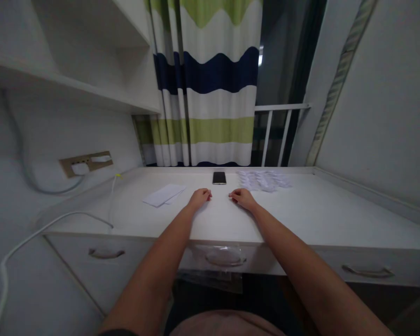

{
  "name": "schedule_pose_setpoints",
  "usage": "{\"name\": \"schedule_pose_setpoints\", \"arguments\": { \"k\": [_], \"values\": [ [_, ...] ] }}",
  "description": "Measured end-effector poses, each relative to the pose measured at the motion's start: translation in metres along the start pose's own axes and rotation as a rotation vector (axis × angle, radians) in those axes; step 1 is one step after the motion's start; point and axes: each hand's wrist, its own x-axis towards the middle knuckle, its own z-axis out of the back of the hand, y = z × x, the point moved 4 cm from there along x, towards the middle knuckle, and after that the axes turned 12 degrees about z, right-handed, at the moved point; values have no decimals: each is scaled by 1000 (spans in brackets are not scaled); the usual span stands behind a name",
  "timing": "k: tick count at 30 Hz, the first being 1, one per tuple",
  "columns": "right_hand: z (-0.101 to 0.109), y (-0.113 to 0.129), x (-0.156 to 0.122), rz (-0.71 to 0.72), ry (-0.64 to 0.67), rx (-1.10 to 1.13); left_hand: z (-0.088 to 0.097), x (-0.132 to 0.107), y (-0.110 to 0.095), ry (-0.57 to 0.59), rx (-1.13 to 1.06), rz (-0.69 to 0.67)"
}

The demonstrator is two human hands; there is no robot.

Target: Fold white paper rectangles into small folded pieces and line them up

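Note:
My left hand (pixel 199 198) rests over the white desk (pixel 224 219), its fingers curled and pressed together. A short gap separates it from my right hand (pixel 244 198), also closed with thumb and fingers together. Anything pinched in either hand is too small or too pale against the desk to make out. Left of my left hand lies white paper (pixel 165 194), flat, in what looks like a small stack. Beyond my right hand are several small folded white pieces (pixel 262 179), spread in rows. A dark phone (pixel 219 178) lies flat behind the gap between my hands.
A white cable (pixel 73 213) crosses the desk's left end. On the left wall is a socket panel (pixel 86 163) with plugs, below an overhanging shelf (pixel 73 88). A striped curtain (pixel 220 93) hangs behind the desk. Drawer handles (pixel 107 254) stick out along the front.

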Motion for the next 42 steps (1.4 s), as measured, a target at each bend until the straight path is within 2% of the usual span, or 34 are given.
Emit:
{"name": "schedule_pose_setpoints", "arguments": {
  "k": [4, 6, 8, 10, 14, 16, 17, 19, 23, 42],
  "values": [
    [2, -2, -1, -27, -7, 77, 0, 0, -3, -19, 69, -40],
    [2, -2, -1, -26, 3, 111, 6, 2, -4, -40, 130, -50],
    [1, -1, -1, -6, 8, 122, 20, 4, -1, -86, 208, -35],
    [1, 0, -1, -4, 7, 114, 44, 4, 7, -190, 303, 8],
    [2, 2, -2, 12, -2, 54, 99, 0, 41, -431, 486, 258],
    [2, 3, -2, 18, 4, 33, 117, -4, 65, -472, 567, 453],
    [2, 3, -2, 21, 4, 24, 120, -5, 75, -448, 587, 511],
    [3, 3, -2, 19, 4, 6, 117, -7, 89, -357, 631, 529],
    [3, 2, -3, 10, -5, -24, 107, -9, 98, -338, 690, 501],
    [4, 6, -5, 18, -21, -34, 106, -18, 81, -214, 759, 463]
  ]
}}
